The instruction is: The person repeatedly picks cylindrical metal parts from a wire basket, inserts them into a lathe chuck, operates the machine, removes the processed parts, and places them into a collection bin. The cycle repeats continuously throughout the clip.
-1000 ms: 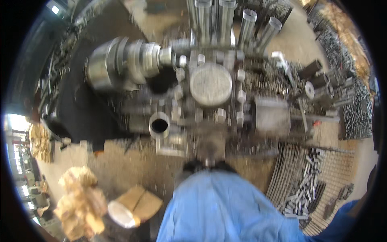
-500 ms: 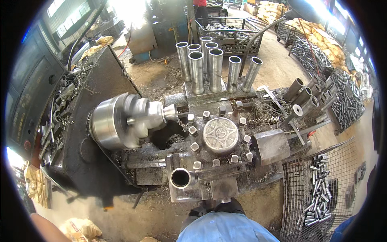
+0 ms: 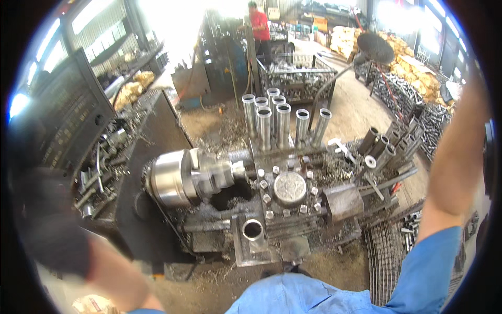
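At the left, my left hand (image 3: pixel 52 225) is raised in a dark glove beside the lathe's black headstock. Motion blurs its fingers, and I cannot make out anything held. My right forearm (image 3: pixel 449 157) is lifted high at the right, and its hand is lost beyond the dark rim. Between my arms stands a metal lathe with a shiny chuck (image 3: pixel 170 179), whose jaws look blurred. Right of the chuck is a square tool post with a round cap (image 3: pixel 289 188) and several square-headed bolts. A short metal tube (image 3: pixel 252 230) stands upright on the near plate.
Several tall steel tubes (image 3: pixel 283 125) stand behind the tool post. Darker tubes (image 3: pixel 385 155) lean at the right, near a caliper (image 3: pixel 342 149). Beyond are a wire crate (image 3: pixel 298 78) of metal parts and a person in red (image 3: pixel 259 25). A mesh basket (image 3: pixel 384 256) is at lower right.
Both my arms have come up into view at the sides. The view has tilted up, showing more of the far workshop and the person in red.
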The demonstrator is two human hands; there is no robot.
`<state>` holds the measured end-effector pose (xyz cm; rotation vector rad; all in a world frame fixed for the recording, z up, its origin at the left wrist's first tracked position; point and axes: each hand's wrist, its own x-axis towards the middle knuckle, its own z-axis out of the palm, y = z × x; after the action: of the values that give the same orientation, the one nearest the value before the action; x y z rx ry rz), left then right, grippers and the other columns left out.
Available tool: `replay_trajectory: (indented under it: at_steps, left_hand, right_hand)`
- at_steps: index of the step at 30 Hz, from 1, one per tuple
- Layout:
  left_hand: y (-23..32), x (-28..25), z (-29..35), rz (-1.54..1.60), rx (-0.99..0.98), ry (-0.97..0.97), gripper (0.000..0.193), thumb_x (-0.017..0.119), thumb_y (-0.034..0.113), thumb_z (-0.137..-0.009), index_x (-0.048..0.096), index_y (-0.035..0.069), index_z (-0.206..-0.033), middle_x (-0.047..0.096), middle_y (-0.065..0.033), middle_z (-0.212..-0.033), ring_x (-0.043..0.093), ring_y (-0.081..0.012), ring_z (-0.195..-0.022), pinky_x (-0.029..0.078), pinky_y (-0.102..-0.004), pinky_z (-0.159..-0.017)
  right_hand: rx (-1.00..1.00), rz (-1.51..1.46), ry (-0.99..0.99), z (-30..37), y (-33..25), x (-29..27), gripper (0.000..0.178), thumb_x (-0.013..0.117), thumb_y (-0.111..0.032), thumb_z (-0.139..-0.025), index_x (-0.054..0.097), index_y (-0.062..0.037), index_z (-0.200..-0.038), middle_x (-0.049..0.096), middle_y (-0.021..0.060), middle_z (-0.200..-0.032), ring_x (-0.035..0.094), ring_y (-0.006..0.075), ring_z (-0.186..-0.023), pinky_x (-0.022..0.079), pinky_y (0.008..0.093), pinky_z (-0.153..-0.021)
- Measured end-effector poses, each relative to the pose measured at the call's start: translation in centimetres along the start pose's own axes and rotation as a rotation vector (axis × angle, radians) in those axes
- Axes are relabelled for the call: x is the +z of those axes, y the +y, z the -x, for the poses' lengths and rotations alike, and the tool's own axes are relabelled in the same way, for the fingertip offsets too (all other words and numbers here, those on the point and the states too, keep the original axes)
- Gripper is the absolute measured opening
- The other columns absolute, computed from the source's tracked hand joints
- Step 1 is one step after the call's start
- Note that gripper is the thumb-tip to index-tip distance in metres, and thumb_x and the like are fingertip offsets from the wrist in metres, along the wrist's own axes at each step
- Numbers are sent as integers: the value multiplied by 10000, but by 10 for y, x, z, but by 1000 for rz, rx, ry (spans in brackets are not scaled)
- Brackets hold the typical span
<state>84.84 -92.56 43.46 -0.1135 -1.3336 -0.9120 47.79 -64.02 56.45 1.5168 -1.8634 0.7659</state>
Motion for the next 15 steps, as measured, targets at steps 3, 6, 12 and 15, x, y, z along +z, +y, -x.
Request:
replay_trajectory:
  at_steps: [3, 6, 12, 15]
  left_hand:
    - [-98, 22, 26, -445, -526, -292, 316, 667, 87, -1022, 683, 50, -1335, 700, -77, -1332, 653, -148, -1090, 522, -311, -971]
    - [-193, 14, 53, -670, -420, -317, 330, 654, 131, -1057, 658, 43, -1376, 706, -81, -1301, 641, -183, -1205, 480, -324, -1089]
    - [-252, -7, 74, -1110, -367, -639, 511, 613, 436, -1043, 649, 89, -1417, 685, -181, -1395, 591, -379, -1322, 402, -483, -1178]
    - [-248, -11, 71, -1133, -371, -587, 505, 577, 448, -1056, 642, 109, -1424, 677, -144, -1405, 585, -397, -1320, 415, -506, -1150]
  right_hand:
    - [16, -68, -159, -7, -13, 50, 479, 684, -253, -896, 697, -26, -1317, 770, 181, -1172, 745, 315, -1086, 600, 411, -967]
    - [13, -188, -633, 10, -12, 151, 592, 644, -370, -908, 664, -10, -1377, 760, 201, -1155, 751, 338, -1049, 597, 436, -959]
    - [-40, -220, -1141, 55, 13, 348, 1052, 866, -436, -713, 454, 8, -1573, 693, 274, -1356, 720, 406, -1161, 576, 462, -992]
    - [-44, -250, -1362, 68, 15, 411, 663, 871, -365, -709, 713, 10, -1233, 773, 245, -1088, 761, 378, -993, 603, 457, -863]
